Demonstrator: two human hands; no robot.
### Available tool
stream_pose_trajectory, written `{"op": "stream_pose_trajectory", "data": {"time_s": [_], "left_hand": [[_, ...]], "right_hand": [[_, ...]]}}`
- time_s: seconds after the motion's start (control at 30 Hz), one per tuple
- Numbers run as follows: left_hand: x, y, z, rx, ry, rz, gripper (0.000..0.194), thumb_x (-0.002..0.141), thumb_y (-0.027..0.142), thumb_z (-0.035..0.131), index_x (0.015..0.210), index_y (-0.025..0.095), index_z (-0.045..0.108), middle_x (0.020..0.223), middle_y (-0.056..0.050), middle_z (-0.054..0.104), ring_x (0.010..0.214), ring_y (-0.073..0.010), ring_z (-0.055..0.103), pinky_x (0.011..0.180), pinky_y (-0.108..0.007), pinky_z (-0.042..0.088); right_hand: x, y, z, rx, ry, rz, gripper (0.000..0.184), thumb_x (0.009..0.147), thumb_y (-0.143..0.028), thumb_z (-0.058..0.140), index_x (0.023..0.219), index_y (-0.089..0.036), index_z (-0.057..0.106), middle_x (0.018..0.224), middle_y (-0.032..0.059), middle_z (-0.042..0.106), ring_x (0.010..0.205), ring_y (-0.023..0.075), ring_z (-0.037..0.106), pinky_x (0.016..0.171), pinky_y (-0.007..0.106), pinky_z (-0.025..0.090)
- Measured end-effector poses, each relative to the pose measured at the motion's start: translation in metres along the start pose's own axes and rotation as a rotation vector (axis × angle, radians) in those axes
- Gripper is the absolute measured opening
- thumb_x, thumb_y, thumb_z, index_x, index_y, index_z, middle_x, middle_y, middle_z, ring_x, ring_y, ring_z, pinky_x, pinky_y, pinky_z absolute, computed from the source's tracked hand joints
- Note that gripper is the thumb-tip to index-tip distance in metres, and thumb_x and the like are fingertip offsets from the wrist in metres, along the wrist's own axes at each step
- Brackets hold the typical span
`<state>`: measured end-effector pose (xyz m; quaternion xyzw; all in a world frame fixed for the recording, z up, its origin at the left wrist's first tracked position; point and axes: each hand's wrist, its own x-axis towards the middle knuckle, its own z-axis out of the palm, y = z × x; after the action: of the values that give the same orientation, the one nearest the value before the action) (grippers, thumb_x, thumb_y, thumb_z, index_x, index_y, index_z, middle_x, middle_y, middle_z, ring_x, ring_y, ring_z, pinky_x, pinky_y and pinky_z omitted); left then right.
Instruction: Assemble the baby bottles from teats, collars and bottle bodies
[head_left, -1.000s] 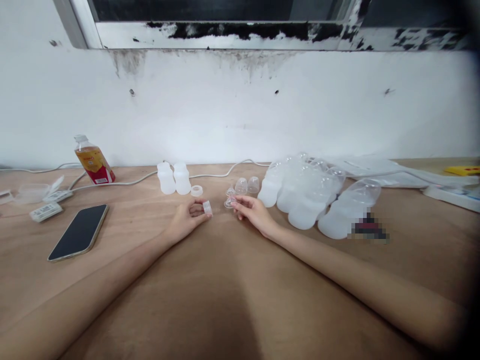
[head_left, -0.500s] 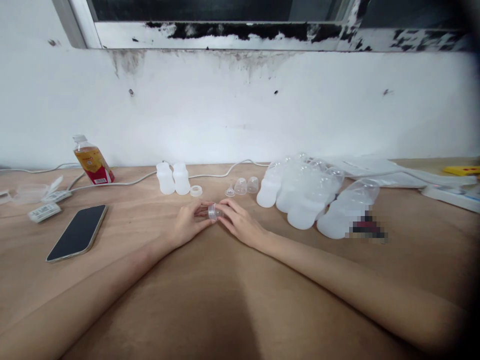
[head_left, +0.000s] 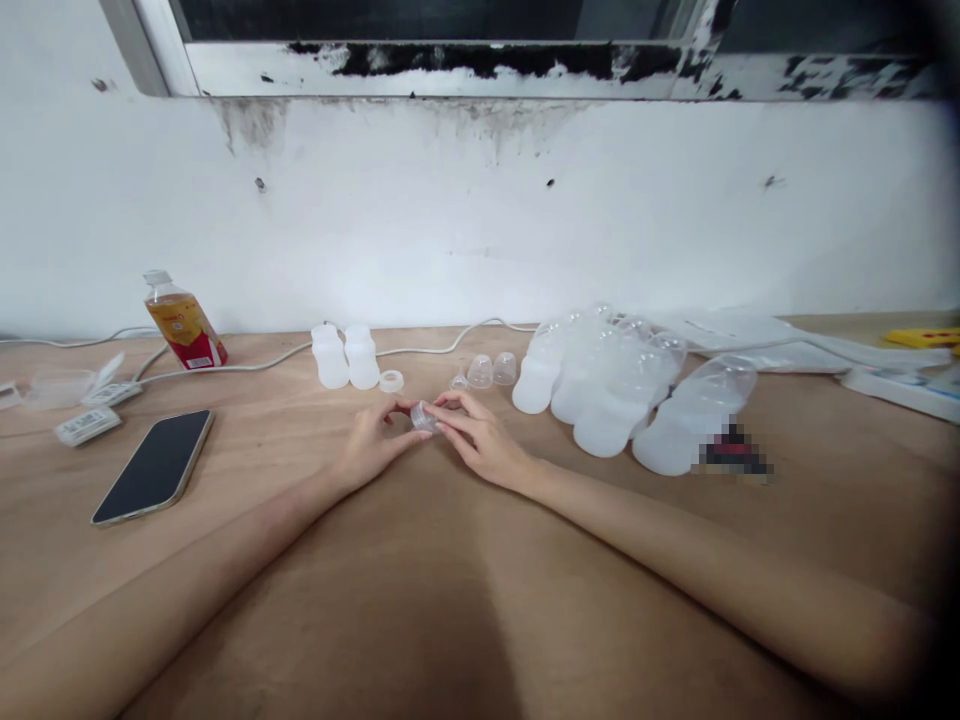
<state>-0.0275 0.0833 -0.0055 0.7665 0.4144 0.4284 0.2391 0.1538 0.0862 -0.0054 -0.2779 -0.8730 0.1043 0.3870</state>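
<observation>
Thumb and fingers of my left hand (head_left: 369,447) pinch the side of a translucent ribbed baby bottle collar ring (head_left: 421,416). My right hand (head_left: 480,443) is closed on the ring's right side, its fingertips hiding part of it; whether a nipple sits inside cannot be made out. Just beyond the hands a clear nipple (head_left: 459,380) lies beside two clear dome caps (head_left: 480,371). A loose white collar ring (head_left: 391,381) rests by two frosted bottles without caps (head_left: 330,357). Several capped frosted bottles (head_left: 611,425) stand grouped on the right.
A phone (head_left: 154,467) lies at left, with small labelled packets (head_left: 88,426) beyond it. A drink bottle (head_left: 185,320) stands near the wall. A white cable (head_left: 450,348) runs along the back. Plastic bags (head_left: 750,340) and a power strip (head_left: 900,393) are at back right.
The ring has turned in my hands and tilted, its ribbed side now facing up and left. My right fingers have shifted over it, with the index finger more raised.
</observation>
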Motion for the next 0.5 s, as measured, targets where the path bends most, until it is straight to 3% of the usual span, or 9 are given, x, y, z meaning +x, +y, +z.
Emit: {"op": "stream_pose_trajectory", "data": {"time_s": [0.1,0.17,0.23,0.37,0.5], "left_hand": [[-0.001,0.000,0.001,-0.162,-0.066,0.018,0.034,0.068,0.029,0.062,0.098,0.014,0.053,0.098,-0.008,0.061,0.088,-0.0184,0.057,0.080,-0.032,0.044],[-0.002,0.001,0.000,-0.185,-0.113,0.073,0.035,0.069,0.027,0.061,0.100,0.015,0.051,0.105,-0.009,0.059,0.097,-0.0187,0.054,0.086,-0.033,0.041],[-0.003,0.003,0.000,-0.113,-0.114,0.130,0.034,0.069,0.027,0.060,0.100,0.016,0.052,0.108,-0.008,0.057,0.102,-0.0188,0.051,0.091,-0.034,0.037],[-0.004,0.010,0.000,0.037,-0.119,0.196,0.035,0.070,0.026,0.059,0.103,0.019,0.049,0.112,-0.006,0.054,0.105,-0.0192,0.049,0.092,-0.036,0.035],[-0.006,0.017,0.003,0.158,-0.104,0.233,0.033,0.073,0.028,0.055,0.104,0.020,0.048,0.112,-0.007,0.052,0.103,-0.0193,0.047,0.088,-0.033,0.037]], "right_hand": [[0.001,0.001,0.000,0.099,0.039,0.103,0.028,0.080,-0.022,0.044,0.108,-0.020,0.049,0.100,0.0076,0.046,0.089,0.0158,0.049,0.071,0.031,0.045],[0.001,0.002,0.000,0.200,0.062,0.199,0.037,0.075,-0.026,0.053,0.110,-0.019,0.043,0.102,0.0081,0.047,0.088,0.0161,0.051,0.066,0.028,0.046],[0.002,0.003,0.001,0.316,0.022,0.268,0.043,0.072,-0.027,0.056,0.112,-0.019,0.040,0.100,0.0072,0.050,0.086,0.0157,0.052,0.067,0.029,0.046],[0.004,0.009,0.003,0.499,-0.097,0.377,0.036,0.073,-0.028,0.054,0.106,-0.019,0.043,0.082,0.0020,0.055,0.068,0.0120,0.055,0.062,0.027,0.045],[0.004,0.011,0.003,0.391,-0.070,0.353,0.031,0.073,-0.026,0.053,0.102,-0.018,0.045,0.075,0.0001,0.053,0.063,0.0114,0.051,0.058,0.025,0.044]]}}
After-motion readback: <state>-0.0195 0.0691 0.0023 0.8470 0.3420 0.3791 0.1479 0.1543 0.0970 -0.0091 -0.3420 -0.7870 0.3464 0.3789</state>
